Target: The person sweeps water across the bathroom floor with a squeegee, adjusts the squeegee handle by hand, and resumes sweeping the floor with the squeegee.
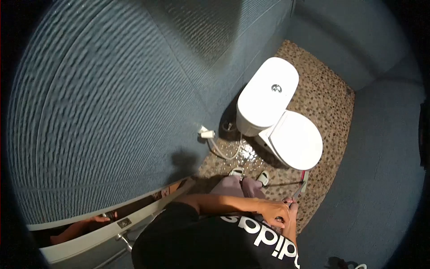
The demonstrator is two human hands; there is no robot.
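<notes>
My right hand point(291, 205) is closed around the grey handle of what looks like a floor squeegee point(297, 193). Its narrow head, with a red strip and a pale strip, rests on the pebbled floor point(331, 107) just below the toilet bowl's front. Crossing in from the left, my left hand point(275, 213) has its fingers curled around the upper end of the same handle, which is mostly hidden by the hands. The white toilet point(296, 141) has its lid down, and its cistern point(268, 96) stands behind.
Wet, shiny floor lies beside the toilet. A white hose point(226, 157) hangs from a wall fitting point(207, 133). My slippered feet point(263, 178) stand nearby. Ribbed blue-grey wall point(103, 107) rises at left; a door point(89, 242) with a metal handle point(124, 241) is at lower left.
</notes>
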